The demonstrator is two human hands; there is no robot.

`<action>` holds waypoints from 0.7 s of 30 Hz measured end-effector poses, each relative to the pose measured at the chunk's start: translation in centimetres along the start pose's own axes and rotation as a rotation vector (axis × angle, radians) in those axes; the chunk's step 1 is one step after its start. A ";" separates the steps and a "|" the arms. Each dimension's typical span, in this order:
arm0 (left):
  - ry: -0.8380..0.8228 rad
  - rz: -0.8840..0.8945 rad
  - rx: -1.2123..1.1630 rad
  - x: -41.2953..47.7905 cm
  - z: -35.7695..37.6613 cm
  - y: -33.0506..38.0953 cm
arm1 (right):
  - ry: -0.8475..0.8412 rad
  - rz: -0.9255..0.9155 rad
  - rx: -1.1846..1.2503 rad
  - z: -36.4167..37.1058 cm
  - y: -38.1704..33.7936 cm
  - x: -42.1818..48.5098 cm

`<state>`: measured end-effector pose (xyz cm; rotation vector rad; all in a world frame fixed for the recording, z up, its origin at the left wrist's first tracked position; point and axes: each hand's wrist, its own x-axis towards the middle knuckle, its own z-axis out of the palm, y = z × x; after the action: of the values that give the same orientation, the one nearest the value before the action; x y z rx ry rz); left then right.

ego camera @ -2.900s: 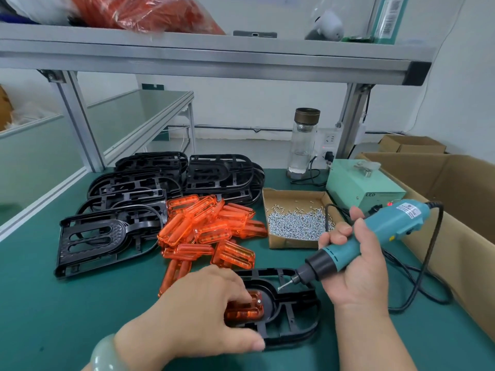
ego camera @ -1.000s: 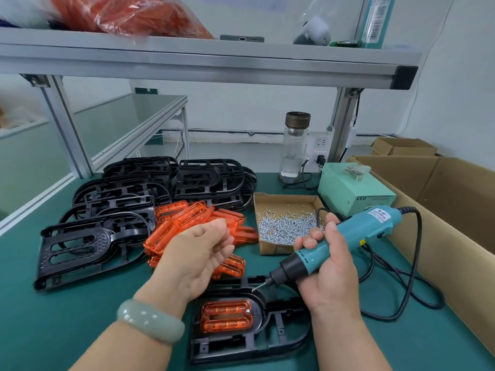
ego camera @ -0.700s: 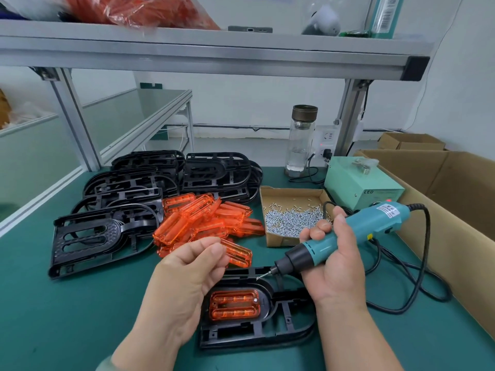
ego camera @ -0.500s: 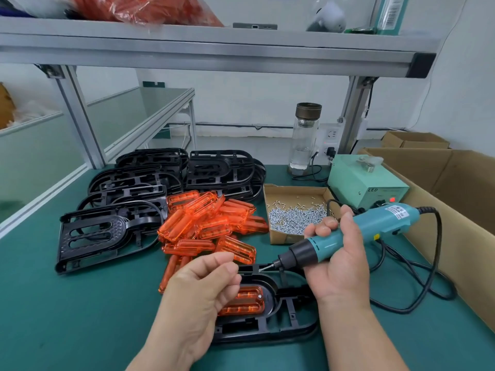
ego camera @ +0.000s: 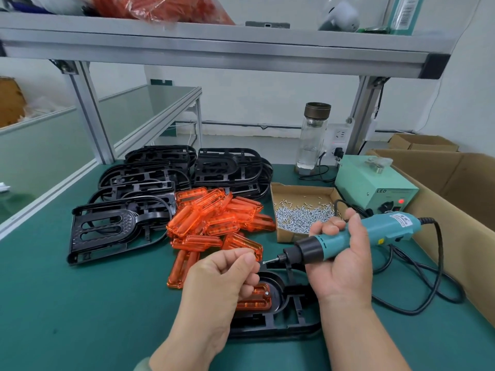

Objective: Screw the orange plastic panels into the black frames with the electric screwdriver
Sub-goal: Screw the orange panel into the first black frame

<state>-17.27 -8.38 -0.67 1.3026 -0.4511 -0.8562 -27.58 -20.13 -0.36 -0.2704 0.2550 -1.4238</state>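
A black frame (ego camera: 278, 325) lies in front of me with an orange panel (ego camera: 257, 298) seated in it; a screw head shows in the panel. My right hand (ego camera: 340, 266) grips the teal electric screwdriver (ego camera: 353, 236), its bit pointing left above the frame. My left hand (ego camera: 222, 279) hovers over the frame's left part, thumb and fingers pinched together right at the bit tip; what it pinches is too small to see. A heap of loose orange panels (ego camera: 217, 218) lies just behind.
Stacks of black frames (ego camera: 150, 194) fill the back left. A cardboard tray of screws (ego camera: 302, 212) sits right of the heap, with a green power box (ego camera: 372, 186), a glass bottle (ego camera: 313, 137) and large cardboard boxes (ego camera: 460, 199) beyond. The tool's black cable (ego camera: 439, 266) loops at right.
My left hand came off the orange panel, rose, and brought its pinched fingertips to the screwdriver bit. The screwdriver stayed above the frame, roughly level.
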 end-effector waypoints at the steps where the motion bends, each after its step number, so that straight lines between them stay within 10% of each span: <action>1: -0.003 0.004 0.025 0.0 0.1 -0.1 | 0.008 -0.007 0.002 0.0 0.0 0.0; 21: -0.015 0.056 0.151 -1.1 1.3 0.0 | -0.017 -0.009 -0.028 0.3 0.1 -0.4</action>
<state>-18.89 -8.40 -0.13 1.4159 -0.5704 -0.7978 -27.44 -19.76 -0.12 -0.3069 0.2604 -1.4274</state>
